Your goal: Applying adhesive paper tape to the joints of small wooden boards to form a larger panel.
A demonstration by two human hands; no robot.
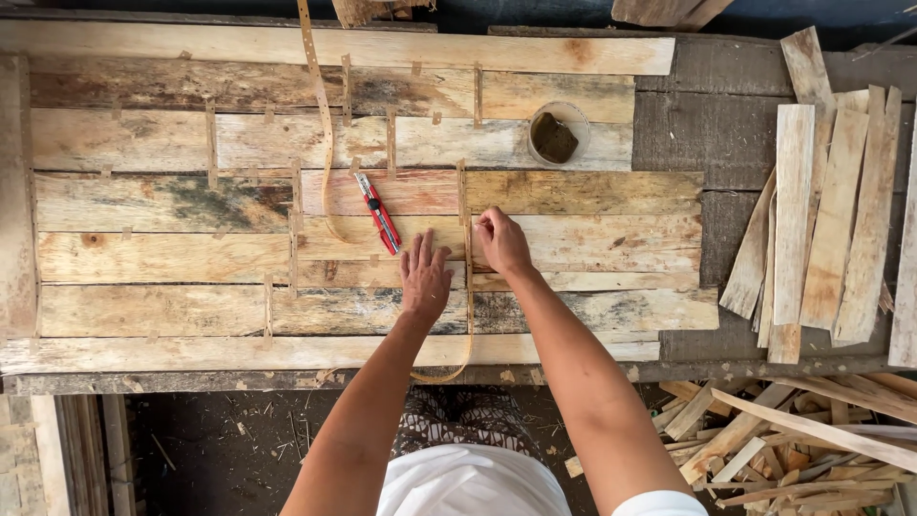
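Left hand (424, 277) is lying flat, fingers spread, on the joined pale weathered wooden planks (573, 239) covering the surface. Right hand (501, 239), just to its right, is pinching a thin tan strip (467, 287) running near-to-far across the planks. A red utility knife (379, 212) is lying just left and farther; a round clear cup (559, 134) is standing far right.

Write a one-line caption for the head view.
Left hand flat on veneer sheets, right hand pinching a tape strip, red utility knife nearby.
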